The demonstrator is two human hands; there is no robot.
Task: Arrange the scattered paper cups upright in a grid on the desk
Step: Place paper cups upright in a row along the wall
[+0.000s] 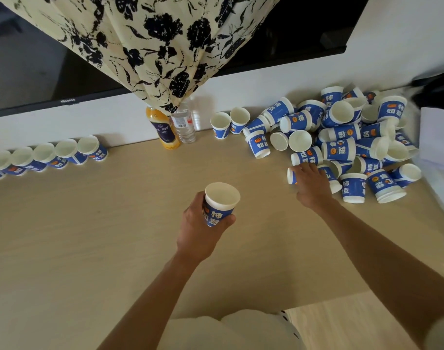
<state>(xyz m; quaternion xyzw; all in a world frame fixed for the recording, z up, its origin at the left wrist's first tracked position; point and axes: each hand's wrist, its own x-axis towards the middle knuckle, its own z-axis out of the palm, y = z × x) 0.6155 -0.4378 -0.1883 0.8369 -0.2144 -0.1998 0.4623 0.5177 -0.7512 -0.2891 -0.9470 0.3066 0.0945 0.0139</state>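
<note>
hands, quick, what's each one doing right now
Left hand: holding an upright cup.
Right hand: curled over a tipped cup at the near edge of the pile.

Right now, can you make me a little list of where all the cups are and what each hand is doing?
left hand: holds one upright cup near the middle of the desk
right hand: lies over a tipped cup at the pile's edge; grip unclear
cup row: at least five, upright, along the wall, far left
cup pile: jumbled, far right, many on their sides
bottles: orange bottle and clear bottle, standing between row and pile
</note>
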